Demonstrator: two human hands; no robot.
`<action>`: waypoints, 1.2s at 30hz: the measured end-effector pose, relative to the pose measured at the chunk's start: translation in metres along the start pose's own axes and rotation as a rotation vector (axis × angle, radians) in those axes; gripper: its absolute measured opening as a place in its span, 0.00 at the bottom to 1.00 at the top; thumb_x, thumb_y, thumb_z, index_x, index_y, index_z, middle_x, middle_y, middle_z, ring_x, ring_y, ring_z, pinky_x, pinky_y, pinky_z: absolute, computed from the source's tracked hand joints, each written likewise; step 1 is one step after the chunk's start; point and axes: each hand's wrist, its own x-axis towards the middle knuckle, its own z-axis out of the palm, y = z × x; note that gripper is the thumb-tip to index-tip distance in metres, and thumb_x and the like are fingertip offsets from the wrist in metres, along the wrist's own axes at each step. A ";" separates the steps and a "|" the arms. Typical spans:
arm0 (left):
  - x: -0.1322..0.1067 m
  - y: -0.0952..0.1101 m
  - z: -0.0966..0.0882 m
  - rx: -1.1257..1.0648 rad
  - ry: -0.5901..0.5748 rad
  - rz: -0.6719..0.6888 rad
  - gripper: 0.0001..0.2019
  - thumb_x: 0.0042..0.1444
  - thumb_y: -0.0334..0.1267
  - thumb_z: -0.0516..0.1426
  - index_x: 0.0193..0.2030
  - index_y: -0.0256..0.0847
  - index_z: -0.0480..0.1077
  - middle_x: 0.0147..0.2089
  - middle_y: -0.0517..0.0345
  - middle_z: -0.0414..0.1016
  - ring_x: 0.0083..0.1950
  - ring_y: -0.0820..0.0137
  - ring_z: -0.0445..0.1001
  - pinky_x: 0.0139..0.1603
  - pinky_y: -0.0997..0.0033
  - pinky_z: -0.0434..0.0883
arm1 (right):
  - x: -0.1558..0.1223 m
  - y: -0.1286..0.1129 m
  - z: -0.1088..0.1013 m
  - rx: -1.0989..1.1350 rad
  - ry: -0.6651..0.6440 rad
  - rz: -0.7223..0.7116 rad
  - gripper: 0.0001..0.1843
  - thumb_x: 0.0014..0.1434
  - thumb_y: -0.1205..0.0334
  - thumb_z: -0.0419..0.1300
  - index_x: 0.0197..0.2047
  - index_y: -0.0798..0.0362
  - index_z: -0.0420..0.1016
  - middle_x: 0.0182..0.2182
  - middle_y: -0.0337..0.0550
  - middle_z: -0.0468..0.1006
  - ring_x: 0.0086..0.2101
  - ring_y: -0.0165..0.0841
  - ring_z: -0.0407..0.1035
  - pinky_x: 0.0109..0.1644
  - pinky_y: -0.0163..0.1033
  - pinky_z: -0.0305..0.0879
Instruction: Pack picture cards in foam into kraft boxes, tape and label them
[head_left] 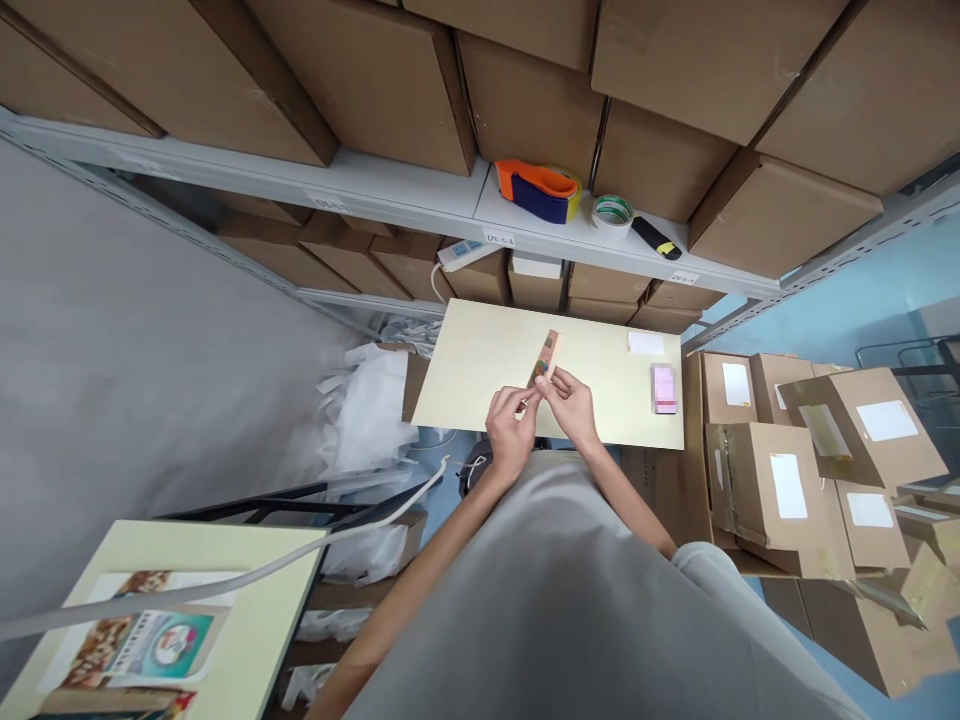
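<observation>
My right hand (571, 408) pinches the lower end of a narrow printed packet (549, 352), orange-brown with small green and coloured pictures. The packet points away from me, slightly tilted, over the pale yellow table (480, 350). My left hand (513, 432) is closed at the packet's near end, its fingertips meeting those of my right hand. The fingers hide that end, so I cannot tell how much of it the left hand grips.
A phone (664, 388) and a white label (645, 343) lie at the table's right. Tape (613, 214) and a black-and-yellow cutter (656, 238) rest on the shelf ahead. Labelled cartons (789, 487) are piled right. A pale cable (360, 530) crosses at left.
</observation>
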 end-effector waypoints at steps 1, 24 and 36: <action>-0.002 0.004 0.001 0.021 -0.047 0.065 0.14 0.76 0.50 0.63 0.44 0.45 0.86 0.40 0.51 0.83 0.42 0.62 0.79 0.48 0.60 0.75 | -0.002 -0.002 0.002 -0.003 0.007 -0.024 0.34 0.58 0.29 0.77 0.50 0.51 0.85 0.48 0.50 0.92 0.51 0.45 0.87 0.59 0.47 0.84; 0.019 0.007 -0.009 -0.002 -0.240 0.049 0.14 0.76 0.51 0.62 0.48 0.46 0.86 0.47 0.48 0.87 0.50 0.57 0.80 0.52 0.57 0.77 | 0.022 0.019 -0.035 0.148 -0.027 0.081 0.29 0.58 0.31 0.74 0.47 0.47 0.79 0.48 0.49 0.90 0.49 0.43 0.82 0.60 0.49 0.80; 0.028 0.002 -0.002 -0.195 -0.178 -0.205 0.17 0.72 0.55 0.64 0.49 0.43 0.83 0.48 0.46 0.86 0.47 0.59 0.82 0.49 0.59 0.79 | 0.018 0.004 -0.039 0.103 0.031 0.079 0.35 0.55 0.25 0.75 0.46 0.48 0.81 0.48 0.50 0.91 0.46 0.42 0.84 0.55 0.47 0.82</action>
